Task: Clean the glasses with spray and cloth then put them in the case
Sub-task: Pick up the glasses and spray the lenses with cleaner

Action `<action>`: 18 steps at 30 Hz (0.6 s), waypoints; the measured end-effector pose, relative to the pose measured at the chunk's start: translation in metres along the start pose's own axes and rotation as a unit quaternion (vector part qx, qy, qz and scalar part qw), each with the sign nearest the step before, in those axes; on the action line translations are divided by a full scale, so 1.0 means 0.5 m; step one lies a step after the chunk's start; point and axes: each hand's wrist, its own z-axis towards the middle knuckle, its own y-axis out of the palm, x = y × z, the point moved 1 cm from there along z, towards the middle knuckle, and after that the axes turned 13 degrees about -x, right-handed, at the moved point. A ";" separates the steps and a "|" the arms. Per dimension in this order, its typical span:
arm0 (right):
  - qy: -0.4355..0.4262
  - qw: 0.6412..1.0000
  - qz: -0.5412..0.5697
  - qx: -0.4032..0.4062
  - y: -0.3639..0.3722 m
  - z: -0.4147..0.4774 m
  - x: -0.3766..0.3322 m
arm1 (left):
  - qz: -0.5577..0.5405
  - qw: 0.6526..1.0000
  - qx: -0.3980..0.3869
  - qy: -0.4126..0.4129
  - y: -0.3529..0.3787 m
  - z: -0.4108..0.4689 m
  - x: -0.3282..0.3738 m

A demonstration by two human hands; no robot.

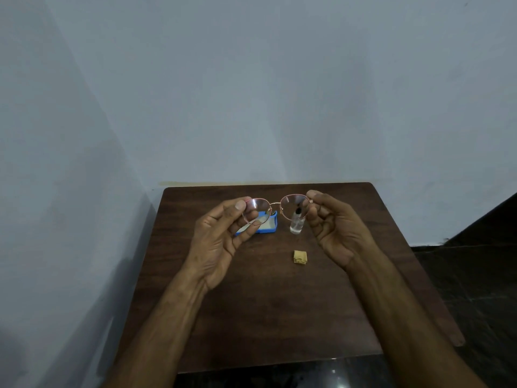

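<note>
Holding the glasses (277, 210) above the table (265, 303) — left hand (221, 239) and right hand (335, 231) are each pinching one rim end; beneath the glasses are sitting the blue case (265, 226) and spray bottle (296, 224), the cloth (300, 258) nearer.

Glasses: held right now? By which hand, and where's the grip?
Yes. Both hands hold the glasses above the table: left hand pinches the left lens rim's outer edge, right hand the right rim's outer edge.
</note>
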 end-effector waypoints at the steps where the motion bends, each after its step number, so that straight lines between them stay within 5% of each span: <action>1: -0.001 1.000 -0.007 0.002 -0.010 0.003 0.002 | -0.005 1.000 0.009 -0.006 0.001 0.005 -0.004; 10: -0.064 0.960 -0.249 0.113 -0.187 0.117 0.051 | -0.046 0.994 0.085 -0.041 0.001 0.060 -0.050; 18: -0.134 0.792 -0.561 0.200 -0.356 0.281 0.119 | -0.033 0.991 0.124 -0.041 0.002 0.105 -0.055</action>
